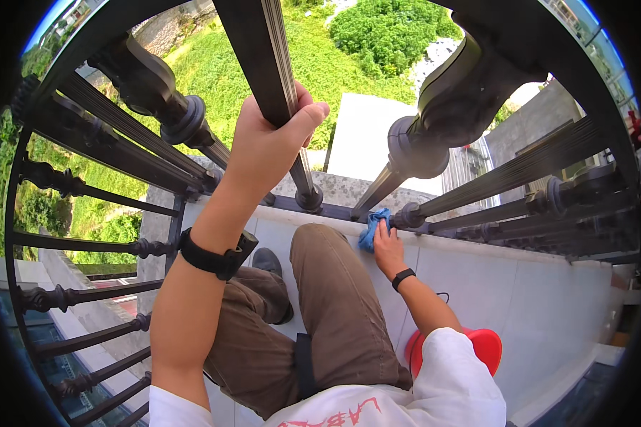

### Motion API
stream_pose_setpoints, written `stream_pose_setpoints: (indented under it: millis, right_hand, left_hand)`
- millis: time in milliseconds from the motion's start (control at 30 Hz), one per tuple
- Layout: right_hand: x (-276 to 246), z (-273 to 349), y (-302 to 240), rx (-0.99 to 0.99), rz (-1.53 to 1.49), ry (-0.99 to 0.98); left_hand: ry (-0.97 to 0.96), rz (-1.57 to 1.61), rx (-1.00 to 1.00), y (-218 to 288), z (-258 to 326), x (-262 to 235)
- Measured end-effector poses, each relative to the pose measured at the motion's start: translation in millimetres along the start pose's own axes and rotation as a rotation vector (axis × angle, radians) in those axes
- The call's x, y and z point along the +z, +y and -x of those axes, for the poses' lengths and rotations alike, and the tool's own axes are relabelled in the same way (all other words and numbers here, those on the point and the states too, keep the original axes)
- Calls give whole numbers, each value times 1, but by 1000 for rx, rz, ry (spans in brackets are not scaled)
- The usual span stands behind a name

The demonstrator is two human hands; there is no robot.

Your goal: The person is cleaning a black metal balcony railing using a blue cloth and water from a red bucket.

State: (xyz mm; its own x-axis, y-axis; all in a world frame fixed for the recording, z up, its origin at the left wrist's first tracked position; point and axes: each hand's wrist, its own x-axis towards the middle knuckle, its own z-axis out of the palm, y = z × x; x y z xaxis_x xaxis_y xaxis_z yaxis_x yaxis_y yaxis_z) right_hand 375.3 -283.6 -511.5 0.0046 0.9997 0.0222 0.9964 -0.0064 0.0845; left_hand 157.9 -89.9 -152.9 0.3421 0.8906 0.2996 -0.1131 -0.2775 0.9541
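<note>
A dark metal baluster (pixel 267 57) rises in front of me, and my left hand (pixel 274 135) is wrapped round it, thumb across its near face. Low down to the right, my right hand (pixel 387 249) presses a blue cloth (pixel 372 229) against the foot of the railing, where the bottom rail (pixel 335 211) runs above the pale tiles. The fingers lie over the cloth and hide part of it. Just right of the cloth is the collar of another baluster (pixel 408 215).
Railing balusters (pixel 85 242) curve round on both sides. A red plastic stool or bucket (pixel 483 349) stands by my right elbow, partly hidden. My shoe (pixel 267 262) rests on the tiled floor (pixel 470 285). Beyond the railing, far below, lie greenery (pixel 395 35) and a white roof (pixel 367 132).
</note>
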Motion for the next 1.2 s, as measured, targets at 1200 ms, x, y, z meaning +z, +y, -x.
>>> stream_pose_setpoints:
  millis: [1200]
  right_hand:
    - [-411,-58,87,133,-775,1119]
  left_hand:
    - [97,116,56,-26,-2,3]
